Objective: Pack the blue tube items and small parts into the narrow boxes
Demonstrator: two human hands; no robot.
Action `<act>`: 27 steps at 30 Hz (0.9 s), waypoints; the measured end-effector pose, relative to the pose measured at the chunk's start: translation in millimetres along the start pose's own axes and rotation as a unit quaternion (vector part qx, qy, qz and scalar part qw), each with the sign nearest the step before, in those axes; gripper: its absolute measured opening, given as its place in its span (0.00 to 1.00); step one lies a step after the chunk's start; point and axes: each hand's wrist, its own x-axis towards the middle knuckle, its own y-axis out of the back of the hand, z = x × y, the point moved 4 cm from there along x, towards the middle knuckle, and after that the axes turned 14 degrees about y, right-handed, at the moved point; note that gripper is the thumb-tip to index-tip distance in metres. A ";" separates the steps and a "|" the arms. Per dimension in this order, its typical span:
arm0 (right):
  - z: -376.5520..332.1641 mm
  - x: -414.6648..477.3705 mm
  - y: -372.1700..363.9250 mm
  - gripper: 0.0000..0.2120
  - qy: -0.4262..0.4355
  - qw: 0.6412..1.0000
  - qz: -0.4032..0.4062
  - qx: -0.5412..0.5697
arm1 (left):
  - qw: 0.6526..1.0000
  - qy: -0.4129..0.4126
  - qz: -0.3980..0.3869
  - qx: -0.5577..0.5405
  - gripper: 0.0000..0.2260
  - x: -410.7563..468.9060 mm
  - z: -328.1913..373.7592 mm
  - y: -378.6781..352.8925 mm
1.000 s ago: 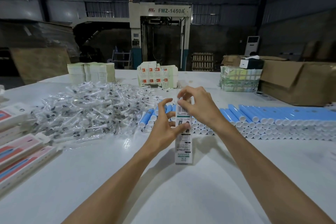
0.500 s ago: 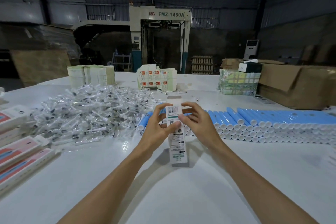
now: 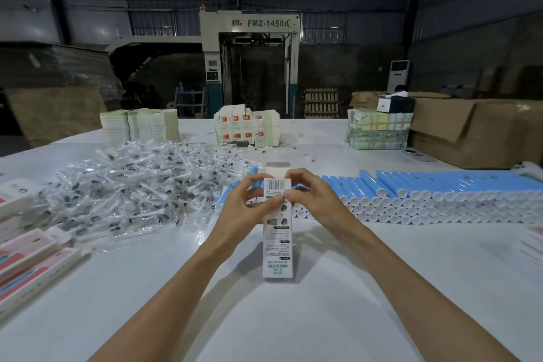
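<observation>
Two hands work the far end of one narrow box [image 3: 277, 244], which lies lengthwise on the white counter [image 3: 293, 326] in front of the person, its near end toward the camera. The left hand [image 3: 245, 209] and the right hand [image 3: 318, 200] each pinch the barcode end between thumb and fingers, and the end flap [image 3: 277, 166] stands up, open. Whether anything is inside cannot be told.

The step in hand appears to be readying or closing that open end. Just beyond the hands, a long row of blue tubes [image 3: 426, 194] lies stacked to the right, white caps toward the person. To the left spreads a heap of small parts [image 3: 132, 185] in clear bags. If the box is unfilled, the next move calls for freeing one hand to draw a tube from the row while the other holds the mouth open; if filled, for tucking the flap.

Printed boxes [image 3: 29, 256] lie at the left edge, and stacks of flat cartons [image 3: 141, 126] stand at the counter's far side.
</observation>
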 end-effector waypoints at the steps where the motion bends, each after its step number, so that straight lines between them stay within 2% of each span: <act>1: -0.3 -0.5 -1.3 0.07 0.000 1.000 0.000 -0.004 | 1.000 0.001 0.005 0.001 0.21 0.5 -0.6 0.6; 3: -3.0 -0.2 -4.0 0.10 -0.009 0.999 0.038 0.005 | 1.000 -0.004 0.006 0.007 0.20 1.1 -0.2 1.8; 6: -9.1 3.9 -2.3 0.17 -0.049 0.989 0.138 0.032 | 1.000 -0.017 -0.004 0.026 0.18 0.8 2.9 -0.2; 8: -10.5 7.0 -1.0 0.21 -0.078 0.983 0.161 0.030 | 0.999 -0.025 -0.019 0.043 0.18 0.9 3.2 -3.9; 10: -12.2 9.0 -1.5 0.24 -0.090 0.982 0.165 0.024 | 0.997 -0.029 -0.027 0.063 0.19 1.2 3.8 -7.4; 13: -14.1 8.9 -1.8 0.17 -0.062 0.984 0.165 -0.012 | 0.996 -0.036 -0.032 0.070 0.19 0.4 4.5 -7.7; 17: -11.4 7.3 -1.8 0.10 -0.062 0.990 0.121 -0.034 | 0.998 -0.028 -0.040 0.033 0.23 -1.4 4.0 -4.8; 22: -7.2 5.8 0.9 0.10 -0.089 0.990 0.109 -0.012 | 0.999 -0.022 -0.041 0.025 0.27 -1.7 1.8 -5.0; 27: -2.5 7.9 5.0 0.10 -0.082 0.994 0.076 0.010 | 0.997 -0.036 -0.041 0.057 0.25 -3.3 2.1 -5.6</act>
